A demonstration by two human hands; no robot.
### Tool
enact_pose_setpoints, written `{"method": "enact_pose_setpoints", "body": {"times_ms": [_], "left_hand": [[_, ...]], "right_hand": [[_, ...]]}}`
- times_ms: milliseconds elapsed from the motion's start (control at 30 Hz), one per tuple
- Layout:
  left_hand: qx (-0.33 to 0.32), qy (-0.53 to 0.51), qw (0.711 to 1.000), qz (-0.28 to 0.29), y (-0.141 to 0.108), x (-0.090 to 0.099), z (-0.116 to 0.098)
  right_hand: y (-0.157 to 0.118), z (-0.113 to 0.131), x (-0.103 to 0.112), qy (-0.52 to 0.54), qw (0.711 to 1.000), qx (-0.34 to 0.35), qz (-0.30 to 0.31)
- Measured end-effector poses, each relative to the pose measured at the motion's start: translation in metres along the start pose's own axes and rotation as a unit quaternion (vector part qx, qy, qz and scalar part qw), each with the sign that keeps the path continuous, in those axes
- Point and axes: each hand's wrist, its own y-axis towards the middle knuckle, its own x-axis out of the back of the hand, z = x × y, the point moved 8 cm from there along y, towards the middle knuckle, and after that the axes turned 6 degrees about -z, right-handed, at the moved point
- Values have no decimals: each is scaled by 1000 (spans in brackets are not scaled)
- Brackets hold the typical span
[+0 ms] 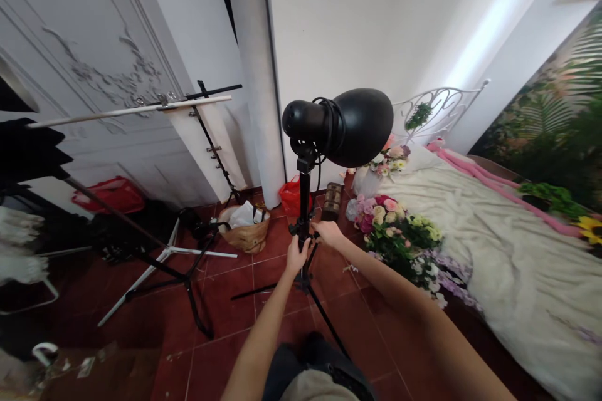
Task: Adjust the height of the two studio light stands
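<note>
Lamp [364,128], big and black, sits at the top of an upright stand [305,191] right in front of you, its wide end turned to your right. A cable [335,124] loops around its neck and hangs down beside the pole. Your left hand [296,258] wraps the pole below the lamp, its grip closed on the stand. Your right hand [328,235] comes in from the other side at the collar [299,227], just above your left; its fingers look bent around a small knob, but that spot is too small and dark for you to tell whether the grip is shut on it. The stand's thin black legs spread over the red tile floor [226,301], just ahead of your own legs.

Beyond the pole, a red bag [292,198] is near the wall, with a wicker basket [249,239] to its left, holding something white. A brown box [332,198] stands to the right of the pole. Farther right, flowers [386,218] bunch beside a bed [508,269] with a rumpled cream cover, and a long pink soft thing [508,183] lies along its far side. On your left, well apart from the lamp, another stand [169,255] spreads its white legs over the tiles.
</note>
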Motion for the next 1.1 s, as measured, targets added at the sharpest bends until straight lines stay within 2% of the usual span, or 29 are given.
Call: {"method": "enact_pose_setpoints", "body": {"times_ms": [133,267,400,500,633,800,967,1033,1100], "left_hand": [[11,3,1000,1,1,0,2],[9,-2,1000,7,2,-1,3],[-3,-11,1000,16,3,-1,2],[-2,-8,1000,17,2,0,3],[-9,1,1000,17,1,-1,5],[-29,47,998,25,2,-6,11],[-40,100,993,50,4,-11,17],[-45,102,992,51,4,-12,17],[-46,101,993,49,5,-12,17]], "right_hand": [[-25,8,-14,20,997,-29,-69],[-28,9,-20,26,993,-71,-91],[-7,0,-21,-4,992,-126,-16],[13,0,-27,-6,990,-129,49],[27,6,-37,-5,989,-126,79],[9,10,-40,-16,992,-122,12],[-13,12,-33,-9,980,-118,-161],[-15,12,-34,3,978,-126,-167],[-14,10,-36,14,984,-134,-119]]}}
